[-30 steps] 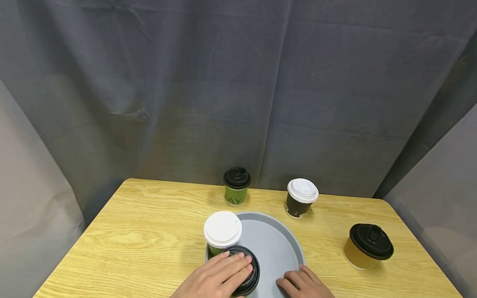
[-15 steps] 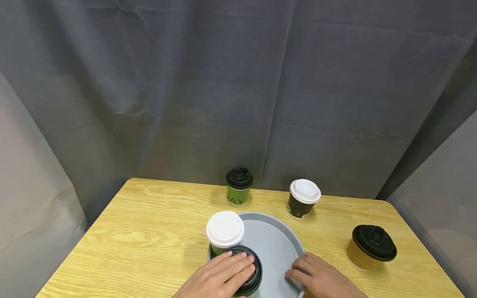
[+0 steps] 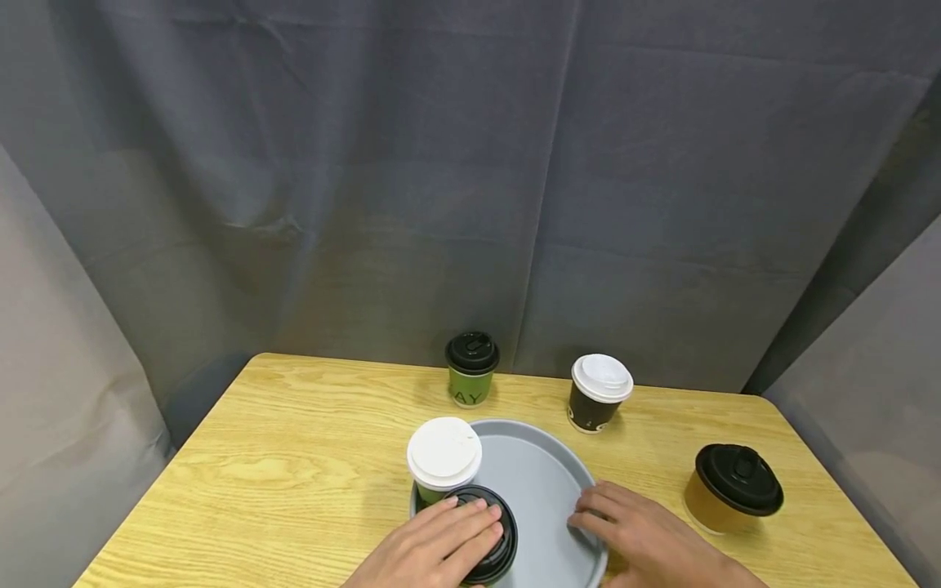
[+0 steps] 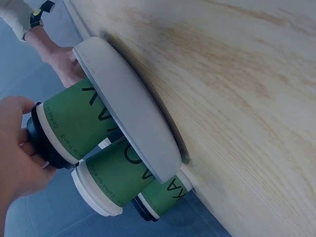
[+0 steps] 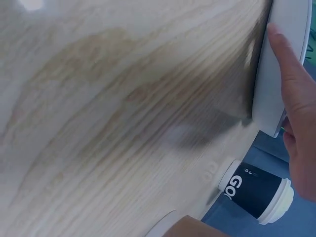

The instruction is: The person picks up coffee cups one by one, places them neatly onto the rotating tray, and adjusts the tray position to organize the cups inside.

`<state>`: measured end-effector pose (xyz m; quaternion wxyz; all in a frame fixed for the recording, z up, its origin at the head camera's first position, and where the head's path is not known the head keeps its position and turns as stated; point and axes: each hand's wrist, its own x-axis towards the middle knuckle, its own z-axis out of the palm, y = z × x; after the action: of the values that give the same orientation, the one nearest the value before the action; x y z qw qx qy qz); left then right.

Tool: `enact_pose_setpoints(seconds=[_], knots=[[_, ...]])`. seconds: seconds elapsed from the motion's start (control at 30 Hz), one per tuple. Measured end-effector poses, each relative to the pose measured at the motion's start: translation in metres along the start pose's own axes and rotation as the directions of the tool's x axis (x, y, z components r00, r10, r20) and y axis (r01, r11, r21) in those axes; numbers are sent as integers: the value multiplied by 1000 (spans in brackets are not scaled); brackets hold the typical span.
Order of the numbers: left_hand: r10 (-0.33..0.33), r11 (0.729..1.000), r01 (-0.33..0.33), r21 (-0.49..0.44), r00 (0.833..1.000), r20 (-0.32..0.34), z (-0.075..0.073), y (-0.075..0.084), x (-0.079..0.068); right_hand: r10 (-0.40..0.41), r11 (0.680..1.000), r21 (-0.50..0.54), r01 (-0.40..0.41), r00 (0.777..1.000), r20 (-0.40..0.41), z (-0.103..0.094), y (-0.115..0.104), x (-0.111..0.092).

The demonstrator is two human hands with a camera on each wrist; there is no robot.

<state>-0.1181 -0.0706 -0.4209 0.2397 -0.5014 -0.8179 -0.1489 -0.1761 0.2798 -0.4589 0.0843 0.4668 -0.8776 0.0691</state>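
A round grey tray (image 3: 532, 482) lies on the table. Two green paper coffee cups stand on its left part, one with a white lid (image 3: 444, 452), the other with a black lid (image 3: 501, 554). My left hand (image 3: 434, 547) grips the black-lidded coffee cup from above; in the left wrist view its thumb and fingers (image 4: 37, 159) go round the lid. On the tray's right rim, my right hand (image 3: 639, 531) pinches the edge, fingers inside. Its thumb (image 5: 286, 52) lies along the outer wall in the right wrist view.
Behind the tray stand a small green cup with a black lid (image 3: 471, 369) and a dark cup with a white lid (image 3: 599, 393). A wide tan cup with a black lid (image 3: 733, 488) is at the right. A grey curtain (image 3: 412, 180) hangs behind the wooden table (image 3: 287, 457).
My right hand has shifted right and farther up along the tray's rim, its thumb side now outside the edge. The left hand stays on the black-lidded coffee cup.
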Motion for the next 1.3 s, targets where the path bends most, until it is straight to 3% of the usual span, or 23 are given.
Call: enact_pose_setpoints(seconds=[0.3, 0.6, 1.1, 1.3], knots=[[-3, 1000, 3, 13, 1000, -12, 2, 0, -1, -86, 996, -27, 85, 996, -21, 7, 7, -1], [9, 1000, -9, 16, 1000, 6, 0, 0, 0, -103, 995, -16, 103, 994, -34, 9, 8, -3], [3, 1000, -4, 26, 1000, 17, -1, -2, -1, -40, 999, 12, 39, 999, 31, 9, 2, -2], [27, 997, -25, 70, 999, -30, 0, -3, -1, -33, 999, 3, 32, 999, 19, 10, -1, -3]])
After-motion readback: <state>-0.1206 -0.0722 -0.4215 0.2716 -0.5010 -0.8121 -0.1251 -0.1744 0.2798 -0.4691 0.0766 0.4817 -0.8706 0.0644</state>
